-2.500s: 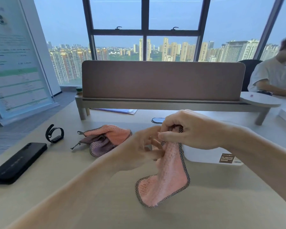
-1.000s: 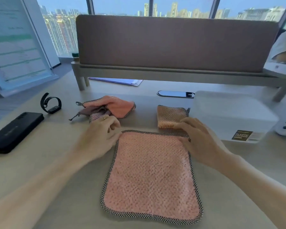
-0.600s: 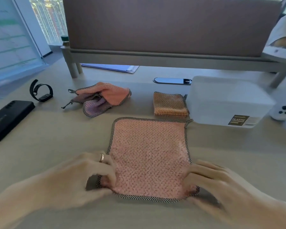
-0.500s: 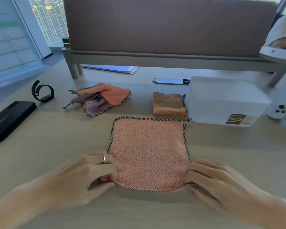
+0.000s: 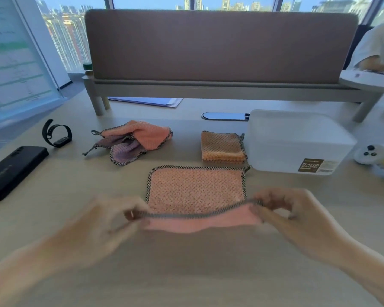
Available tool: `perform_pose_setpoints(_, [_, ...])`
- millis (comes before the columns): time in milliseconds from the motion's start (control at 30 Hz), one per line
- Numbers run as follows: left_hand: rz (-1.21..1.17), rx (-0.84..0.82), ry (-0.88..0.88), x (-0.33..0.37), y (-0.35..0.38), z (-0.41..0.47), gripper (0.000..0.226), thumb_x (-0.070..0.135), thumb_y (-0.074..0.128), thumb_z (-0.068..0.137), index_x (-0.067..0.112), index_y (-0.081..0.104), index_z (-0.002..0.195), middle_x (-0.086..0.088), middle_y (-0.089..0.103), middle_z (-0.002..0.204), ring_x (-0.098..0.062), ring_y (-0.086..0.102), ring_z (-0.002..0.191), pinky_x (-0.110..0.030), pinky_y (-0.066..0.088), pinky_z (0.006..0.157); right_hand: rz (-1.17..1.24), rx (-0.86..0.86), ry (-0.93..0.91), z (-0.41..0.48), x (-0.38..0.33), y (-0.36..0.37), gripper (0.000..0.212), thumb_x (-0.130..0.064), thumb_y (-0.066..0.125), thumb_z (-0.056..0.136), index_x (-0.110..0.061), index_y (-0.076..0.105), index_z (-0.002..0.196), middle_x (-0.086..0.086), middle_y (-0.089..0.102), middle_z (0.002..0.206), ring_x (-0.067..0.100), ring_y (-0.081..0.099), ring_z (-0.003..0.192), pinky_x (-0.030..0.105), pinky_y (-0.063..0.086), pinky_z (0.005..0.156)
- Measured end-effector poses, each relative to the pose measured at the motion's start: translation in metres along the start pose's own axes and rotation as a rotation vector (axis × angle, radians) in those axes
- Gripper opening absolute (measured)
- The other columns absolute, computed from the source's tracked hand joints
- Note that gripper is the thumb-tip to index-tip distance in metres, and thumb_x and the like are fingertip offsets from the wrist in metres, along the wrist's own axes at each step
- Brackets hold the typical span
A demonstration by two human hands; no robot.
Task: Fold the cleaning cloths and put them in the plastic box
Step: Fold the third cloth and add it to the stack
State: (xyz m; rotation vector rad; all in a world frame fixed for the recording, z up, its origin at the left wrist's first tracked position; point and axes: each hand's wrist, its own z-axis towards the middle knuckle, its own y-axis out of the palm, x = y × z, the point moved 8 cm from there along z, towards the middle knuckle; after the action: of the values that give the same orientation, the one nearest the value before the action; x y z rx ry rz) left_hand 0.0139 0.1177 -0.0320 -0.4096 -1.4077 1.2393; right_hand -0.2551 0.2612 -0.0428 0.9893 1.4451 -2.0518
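Your L hand (image 5: 111,220) & R hand (image 5: 297,216) each pinch-grip a near corner of pink cloth (image 5: 195,189), that edge raised off desk (image 5: 186,273).

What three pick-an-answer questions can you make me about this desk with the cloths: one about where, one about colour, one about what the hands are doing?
1. Where is the folded orange cloth?
A) inside the plastic box
B) on the desk beside the plastic box
C) on a chair

2. What colour is the cloth in the hands?
A) green
B) blue
C) pink

3. What are the left hand and right hand doing?
A) lying flat on the desk
B) each pinching a near corner of the pink cloth, lifted off the desk
C) holding a cup

Answers:
1 B, it lies on the desk just beside the box.
2 C, it is pink with a checked border.
3 B, the near edge hangs raised between the pinching fingers.
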Motion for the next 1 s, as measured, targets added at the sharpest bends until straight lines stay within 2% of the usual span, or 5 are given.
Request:
perform_pose_setpoints(133, [-0.337,0.086,-0.207,-0.03,-0.028,0.066,0.007,0.03,0.075,0.086,0.023,0.076,0.086,-0.002,0.077,0.08,-0.008,0.068,0.071,-0.021,0.053,0.071,0.04,0.067,0.09,0.058,0.013,-0.014,0.008,-0.025,0.075,0.09,-0.025,0.076,0.082,-0.002,0.077,0.076,0.011,0.069,0.068,0.029,0.051,0.07])
perform_pose_setpoints(267, [-0.114,0.103,-0.39,-0.083,-0.016,0.102,0.01,0.032,0.077,0.089,0.023,0.076,0.086,0.006,0.078,0.077,-0.007,0.071,0.068,-0.025,0.053,0.072,-0.109,0.089,0.167,0.099,0.043,-0.009,0.006,-0.029,0.078,0.087,-0.028,0.074,0.081,-0.006,0.075,0.071,0.012,0.07,0.07,0.028,0.056,0.071])
perform_pose_setpoints(400, [0.061,0.063,-0.452,-0.11,0.007,0.11,0.014,0.039,0.08,0.084,0.028,0.073,0.08,0.011,0.076,0.071,-0.001,0.07,0.068,-0.025,0.049,0.068,-0.313,0.037,0.182,0.107,0.057,0.009,0.003,-0.028,0.078,0.087,-0.027,0.075,0.087,-0.016,0.07,0.075,-0.005,0.062,0.07,0.009,0.043,0.063])
perform_pose_setpoints(767, [0.129,0.185,-0.422,-0.11,0.009,0.106,0.018,0.023,0.077,0.085,0.027,0.065,0.072,0.01,0.068,0.067,-0.005,0.064,0.067,-0.028,0.049,0.066,-0.395,0.064,0.177,0.113,0.057,0.01,0.006,-0.032,0.074,0.09,-0.028,0.074,0.085,-0.018,0.069,0.072,0.0,0.064,0.07,0.032,0.059,0.074])
perform_pose_setpoints(1000, [0.147,0.187,-0.434,-0.108,0.013,0.108,0.017,0.021,0.075,0.084,0.028,0.063,0.076,0.009,0.067,0.069,-0.001,0.061,0.066,-0.019,0.043,0.061,-0.421,0.051,0.156,0.116,0.056,0.015,0.008,-0.031,0.071,0.092,-0.029,0.072,0.084,-0.018,0.068,0.072,-0.002,0.064,0.069,0.026,0.058,0.072])
